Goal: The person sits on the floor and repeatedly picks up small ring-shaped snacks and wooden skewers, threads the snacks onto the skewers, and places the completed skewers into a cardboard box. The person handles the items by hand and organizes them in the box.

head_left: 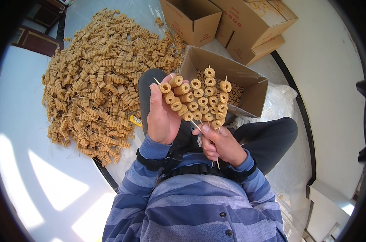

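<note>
A fanned bunch of skewers (203, 99), each threaded with golden-brown hollow rolls, is held up in front of my lap. My right hand (221, 145) is closed around the bare lower ends of the sticks, its thumb lying on top. Some stick ends poke out below the fist. My left hand (164, 123) cups the bunch from the left side, thumb pointing up beside the leftmost skewer. Most of its fingers are hidden behind the rolls. Just beyond the bunch stands an open cardboard box (251, 86) with more skewered rolls standing inside.
A large heap of skewered rolls (94, 80) covers the floor at the left. An open carton (195, 24) and further cardboard boxes (251, 28) stand at the back. Clear plastic sheeting (280, 101) lies at the right. A small yellow packet (136, 120) rests beside the heap.
</note>
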Demonstrator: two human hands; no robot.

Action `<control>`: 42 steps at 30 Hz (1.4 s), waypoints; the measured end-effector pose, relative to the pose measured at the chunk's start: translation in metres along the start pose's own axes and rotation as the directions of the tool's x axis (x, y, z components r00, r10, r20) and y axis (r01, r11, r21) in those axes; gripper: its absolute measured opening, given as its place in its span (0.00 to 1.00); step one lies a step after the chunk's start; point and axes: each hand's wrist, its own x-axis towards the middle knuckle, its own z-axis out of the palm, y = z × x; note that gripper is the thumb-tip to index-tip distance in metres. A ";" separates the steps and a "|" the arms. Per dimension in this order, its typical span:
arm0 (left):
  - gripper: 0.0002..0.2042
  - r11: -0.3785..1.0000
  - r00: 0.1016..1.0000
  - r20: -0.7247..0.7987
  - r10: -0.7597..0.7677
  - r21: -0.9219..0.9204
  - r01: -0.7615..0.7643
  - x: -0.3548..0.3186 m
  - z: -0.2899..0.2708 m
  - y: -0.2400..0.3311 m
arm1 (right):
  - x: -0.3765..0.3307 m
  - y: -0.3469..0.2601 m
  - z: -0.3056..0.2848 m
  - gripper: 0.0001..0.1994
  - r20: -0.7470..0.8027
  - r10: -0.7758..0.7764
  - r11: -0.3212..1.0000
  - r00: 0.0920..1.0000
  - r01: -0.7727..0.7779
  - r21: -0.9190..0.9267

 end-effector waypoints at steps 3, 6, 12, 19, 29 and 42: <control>0.25 0.999 0.997 -0.062 -0.054 -0.002 0.054 0.000 0.004 -0.005 | 0.001 0.000 0.001 0.20 0.018 0.001 1.000 1.000 -0.001 -0.010; 0.24 0.998 0.999 0.019 -0.039 -0.049 0.040 0.000 0.002 -0.008 | 0.004 0.001 -0.001 0.22 0.050 -0.018 0.998 0.999 0.021 -0.051; 0.23 0.996 0.999 0.009 -0.044 -0.078 0.045 0.005 -0.010 -0.007 | 0.009 0.006 -0.012 0.28 0.057 -0.066 0.993 0.996 0.071 -0.091; 0.23 0.983 0.987 -0.081 -0.142 -0.131 0.130 0.002 -0.001 -0.012 | 0.009 -0.001 -0.026 0.27 0.058 -0.044 0.970 0.997 0.056 -0.238; 0.32 0.943 0.949 0.068 -0.307 -0.111 0.313 -0.004 -0.004 -0.016 | 0.010 0.003 -0.032 0.34 0.138 0.086 0.977 0.987 -0.057 -0.204; 0.35 0.917 0.938 0.006 -0.347 -0.210 0.340 0.003 -0.024 -0.025 | 0.020 0.011 -0.020 0.26 -0.007 0.059 0.974 0.998 -0.059 -0.218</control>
